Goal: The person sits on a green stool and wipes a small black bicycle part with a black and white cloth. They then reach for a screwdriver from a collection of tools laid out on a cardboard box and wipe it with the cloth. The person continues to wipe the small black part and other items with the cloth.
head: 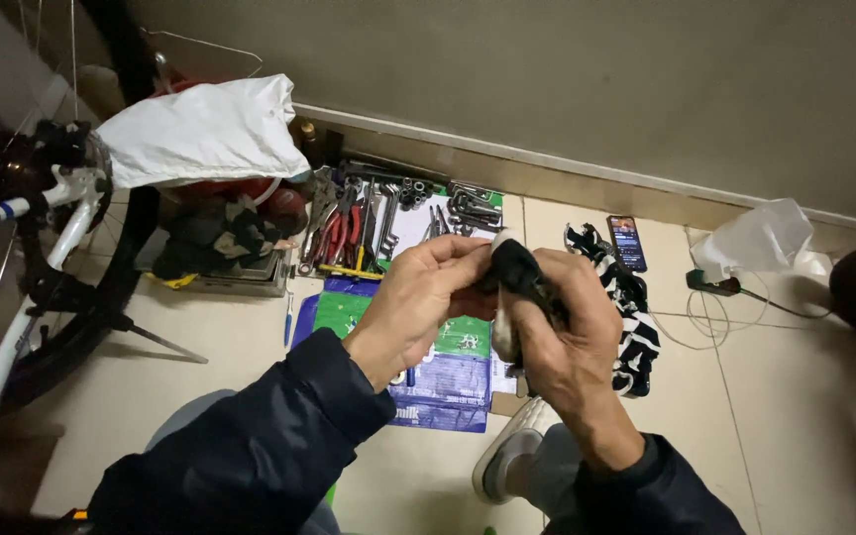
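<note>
Gripping dark rag (519, 272) between left hand (418, 297) and right hand (567, 347), fingers closed; rag's long axis near-vertical.

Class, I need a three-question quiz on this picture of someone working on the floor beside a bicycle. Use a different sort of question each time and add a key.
1. True or false: both hands grip the dark rag.
2. Which lies nearest the wall? A) the tools B) the grey shoe C) the printed bag
3. Fill the gap: the phone lies on the floor to the ___ of the striped cloth, as the picture shows it.

Key
1. True: the left hand and right hand both close on it.
2. A
3. Upper right, toward the wall.
</note>
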